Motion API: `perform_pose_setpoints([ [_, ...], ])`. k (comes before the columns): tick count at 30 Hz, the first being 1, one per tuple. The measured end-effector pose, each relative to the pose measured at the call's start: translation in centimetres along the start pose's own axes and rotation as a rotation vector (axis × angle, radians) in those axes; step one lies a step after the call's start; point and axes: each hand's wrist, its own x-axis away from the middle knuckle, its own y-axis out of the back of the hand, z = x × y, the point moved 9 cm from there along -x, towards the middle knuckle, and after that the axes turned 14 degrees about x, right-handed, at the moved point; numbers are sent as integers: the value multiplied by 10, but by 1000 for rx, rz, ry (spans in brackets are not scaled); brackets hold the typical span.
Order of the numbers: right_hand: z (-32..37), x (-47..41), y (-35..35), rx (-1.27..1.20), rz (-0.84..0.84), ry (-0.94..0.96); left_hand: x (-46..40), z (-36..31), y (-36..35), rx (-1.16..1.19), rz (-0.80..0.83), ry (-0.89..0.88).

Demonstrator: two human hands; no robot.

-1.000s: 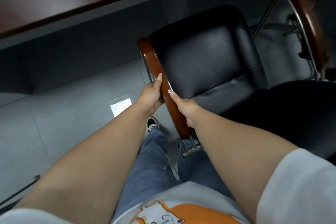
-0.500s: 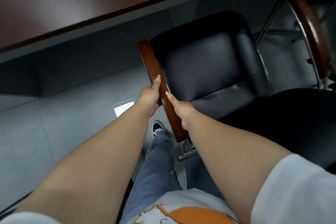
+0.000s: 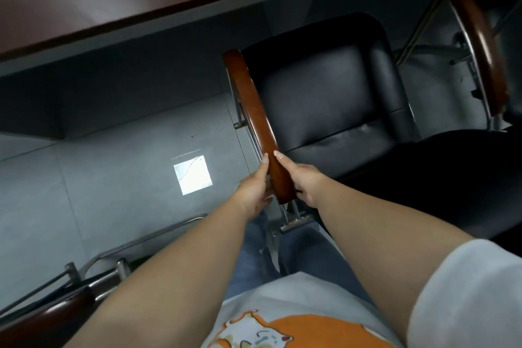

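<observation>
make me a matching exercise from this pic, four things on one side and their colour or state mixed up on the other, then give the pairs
Things:
1. middle armrest
2. chair seat
3. floor patch
4. shirt print

Descriptions:
a. orange
b. black and padded
c. brown wood, gripped by the left hand and the right hand
d. bright white square

Pairs: 1-c, 2-b, 3-d, 4-a
</observation>
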Motion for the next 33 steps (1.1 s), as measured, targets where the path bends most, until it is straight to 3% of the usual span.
perform_pose_setpoints([
  [6, -5, 6, -6, 20, -42, -12, 7, -1, -3, -48, -49, -93],
  [20, -11, 13, -15, 69, -33, -68, 12, 5, 9, -54, -46, -70],
  [25, 10, 30, 1, -8, -144, 55, 25, -29, 40, -102, -106, -221],
  [33, 72, 90, 24, 18, -114, 296, 70, -61, 37, 42, -130, -420],
])
